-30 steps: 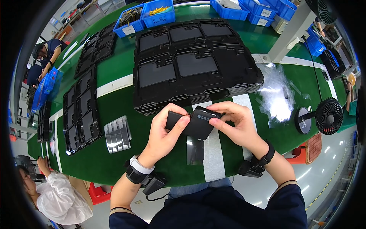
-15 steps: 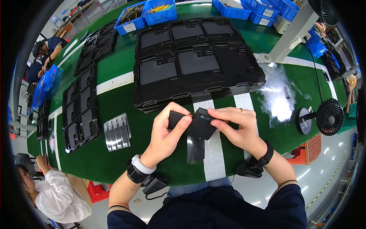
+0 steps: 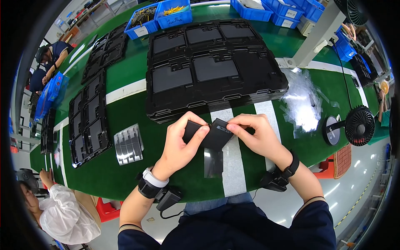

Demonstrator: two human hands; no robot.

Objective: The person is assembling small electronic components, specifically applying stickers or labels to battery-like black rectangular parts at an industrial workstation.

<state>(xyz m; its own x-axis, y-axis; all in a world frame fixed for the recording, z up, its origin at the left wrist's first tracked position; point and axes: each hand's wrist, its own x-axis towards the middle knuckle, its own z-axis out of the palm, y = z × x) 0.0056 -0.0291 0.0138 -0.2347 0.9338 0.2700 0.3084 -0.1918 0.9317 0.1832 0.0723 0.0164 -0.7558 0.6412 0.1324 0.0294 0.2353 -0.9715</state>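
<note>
Panels (image 3: 216,136), black, held above the green desk (image 3: 308,151), before the tray stack (image 3: 216,89).
Left hand (image 3: 178,146) clamped on one, right hand (image 3: 262,139) pinching the other's corner; support both evenly, avoid flexing.

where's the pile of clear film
In the head view, the clear film pile lies right of centre, between the black tray stack and the round-based black fan.

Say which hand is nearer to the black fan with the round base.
Right. The right hand, at the right side of the black piece, is left of the fan; the left hand, at the piece's left side, is farther away leftward.
</note>
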